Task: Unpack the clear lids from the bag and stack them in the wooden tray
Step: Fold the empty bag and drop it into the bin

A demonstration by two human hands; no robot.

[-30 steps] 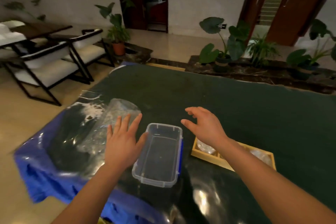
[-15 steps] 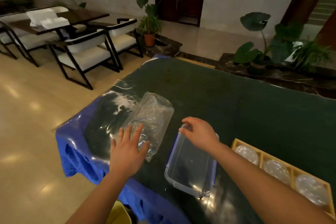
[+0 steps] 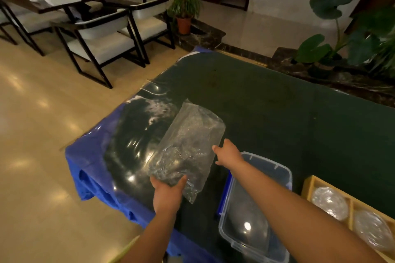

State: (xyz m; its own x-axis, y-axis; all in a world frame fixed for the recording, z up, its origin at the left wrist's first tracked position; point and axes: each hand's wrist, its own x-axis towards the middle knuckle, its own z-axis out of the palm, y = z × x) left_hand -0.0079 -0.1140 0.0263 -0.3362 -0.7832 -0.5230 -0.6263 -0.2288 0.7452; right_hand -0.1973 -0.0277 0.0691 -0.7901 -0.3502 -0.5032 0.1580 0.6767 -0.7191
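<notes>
My left grip [image 3: 168, 193] now pinches the bag [image 3: 188, 141] at its near end instead of lying flat on it; my right grip [image 3: 228, 155] has left the box [image 3: 285, 170] and touches the bag's side, fingers spread. The bag lies on the bench [image 3: 277, 102], ready for opening, I judge.

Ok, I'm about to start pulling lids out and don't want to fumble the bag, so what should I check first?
1. Grip of the left hand on the near end of the bag: ok.
2. Hold of the right hand on the bag: cannot tell; it is at the bag's right edge, but the grip is unclear.
3. Mouth of the bag open: cannot tell.
4. The wooden tray in place on the right: ok; its visible compartments hold clear lids.
5. Straight path from bag to tray: not ok; the clear bin stands between them.
</notes>
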